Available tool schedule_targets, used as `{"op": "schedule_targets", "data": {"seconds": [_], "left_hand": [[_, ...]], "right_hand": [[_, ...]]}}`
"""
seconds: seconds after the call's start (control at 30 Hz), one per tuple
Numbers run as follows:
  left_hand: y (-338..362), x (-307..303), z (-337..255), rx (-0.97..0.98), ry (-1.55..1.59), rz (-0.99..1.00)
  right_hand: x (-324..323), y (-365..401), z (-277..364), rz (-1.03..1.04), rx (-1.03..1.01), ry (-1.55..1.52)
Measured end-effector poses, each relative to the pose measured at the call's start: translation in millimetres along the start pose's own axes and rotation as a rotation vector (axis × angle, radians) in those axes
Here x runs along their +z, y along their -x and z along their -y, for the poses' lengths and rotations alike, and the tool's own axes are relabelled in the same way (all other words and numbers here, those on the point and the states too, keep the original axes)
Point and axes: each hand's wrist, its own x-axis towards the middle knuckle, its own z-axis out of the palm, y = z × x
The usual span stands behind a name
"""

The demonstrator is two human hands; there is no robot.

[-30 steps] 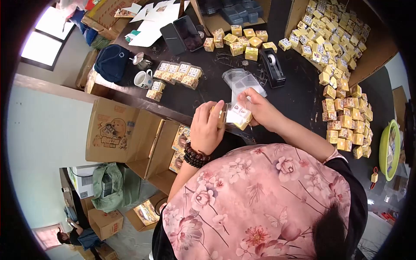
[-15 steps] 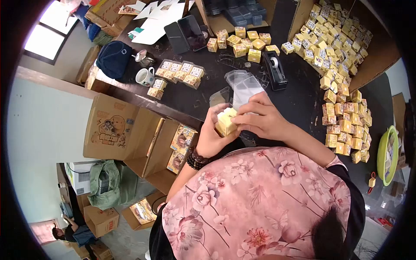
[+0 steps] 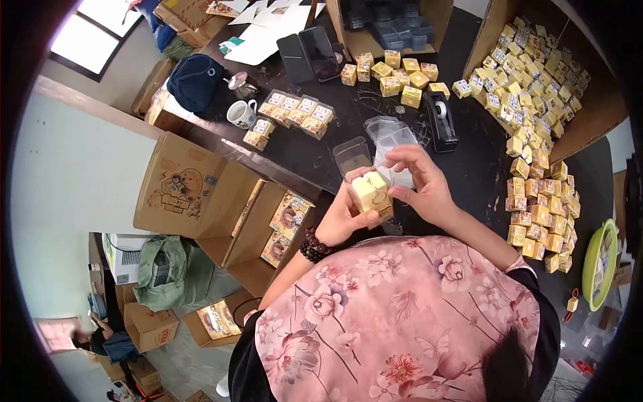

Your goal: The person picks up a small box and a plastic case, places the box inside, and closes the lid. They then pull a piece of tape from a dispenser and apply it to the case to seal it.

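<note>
My left hand (image 3: 345, 214) is wrapped round a small yellow box (image 3: 372, 187), which it holds upright near my chest. Close to the box's right side is my right hand (image 3: 423, 187), its thumb by the box and its curved fingers spread apart, holding nothing. Clear plastic cases (image 3: 395, 139) lie on the table just beyond my hands, partly hidden by the right fingers. Another clear case (image 3: 352, 153) stands behind the left hand.
Yellow boxes (image 3: 541, 208) are stacked on the right, below a carton (image 3: 596, 120) spilling many more. A tape dispenser (image 3: 442, 124), a phone (image 3: 320, 53), a mug (image 3: 241, 114) and packed boxes (image 3: 296, 112) sit on the dark table. An open carton (image 3: 181, 181) stands left.
My right hand has drawn back from the top of the yellow box and its fingers have spread. The whole view has shifted slightly, with the table lower and further right.
</note>
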Motion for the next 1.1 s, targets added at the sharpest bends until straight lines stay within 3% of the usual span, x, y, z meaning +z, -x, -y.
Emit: {"op": "schedule_targets", "data": {"seconds": [0.07,0.13,0.2,0.27,0.33,0.37,0.43,0.5,0.53,0.57,0.7,0.8,0.93,1.0,1.1], "left_hand": [[3.0,10.7,-7.1,-0.083,0.346,-0.012],[2.8,5.3,-1.3,-0.141,0.363,-0.027],[-1.8,-4.4,6.4,-0.194,0.391,0.042],[-1.9,-8.3,10.0,-0.271,0.442,0.050],[-1.4,-6.0,7.1,-0.336,0.470,0.026],[-1.1,-4.3,7.3,-0.326,0.467,-0.012],[2.1,2.1,-1.8,-0.309,0.572,-0.084],[0.7,0.9,-1.8,-0.246,0.404,-0.010],[0.1,0.3,-1.5,-0.178,0.240,0.059],[-0.3,0.2,-3.3,-0.217,0.315,0.062],[-1.1,-3.2,5.4,-0.200,0.162,0.014],[-1.4,-8.9,6.6,-0.181,-0.040,0.062],[-1.1,-9.6,7.0,-0.204,-0.020,0.086],[-1.9,-5.8,3.3,-0.251,0.182,0.090],[-6.6,-7.0,6.4,-0.264,0.150,0.120]], "right_hand": [[-7.2,1.9,-6.6,0.103,0.051,0.004],[-8.8,2.1,-10.8,0.200,0.113,0.009],[-11.5,1.9,-14.6,0.233,-0.044,0.275],[-6.7,5.2,-16.7,0.243,0.017,0.270],[-2.3,6.4,-25.3,0.219,0.041,-0.017],[0.6,7.7,-20.6,0.200,0.188,-0.167],[0.8,8.0,-23.6,0.136,0.195,-0.220],[-3.1,7.4,-24.9,0.068,0.200,-0.277],[-8.4,4.5,-23.9,0.158,0.185,-0.271],[-12.6,3.0,-22.2,0.249,0.172,-0.265],[-8.2,2.2,-15.2,0.183,0.227,-0.149],[-14.8,1.7,-13.7,0.162,0.407,-0.253],[-19.8,3.7,-12.6,0.195,0.355,-0.181],[-22.2,4.4,-10.0,0.226,0.293,-0.084],[-27.4,6.2,-8.6,0.236,0.286,-0.116]]}}
